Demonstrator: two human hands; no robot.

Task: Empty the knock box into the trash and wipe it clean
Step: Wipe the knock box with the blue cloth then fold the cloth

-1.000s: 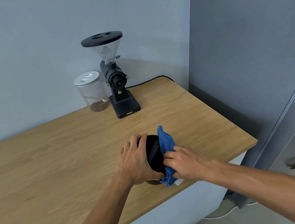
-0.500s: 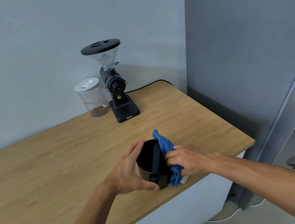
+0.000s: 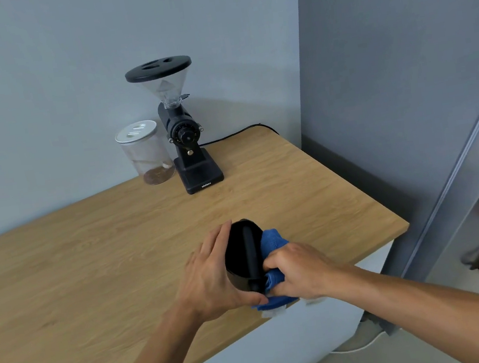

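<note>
The black round knock box [image 3: 240, 252] with its black knock bar across the opening stands near the front right of the wooden counter [image 3: 89, 264]. My left hand [image 3: 211, 274] wraps its left side and holds it steady. My right hand [image 3: 301, 268] grips a blue cloth [image 3: 272, 239] bunched against the box's right rim and partly inside it. A white tag of the cloth hangs over the counter's front edge. The inside of the box looks dark; I cannot tell what it holds.
A black coffee grinder [image 3: 184, 133] with a clear hopper stands at the back by the wall, its cable running right. Left of it is a clear lidded jar [image 3: 148, 154]. A grey panel [image 3: 404, 96] rises right of the counter.
My right hand has pushed the blue cloth lower along the box's right side. My left hand has slid round the box's left wall. The view shifted slightly.
</note>
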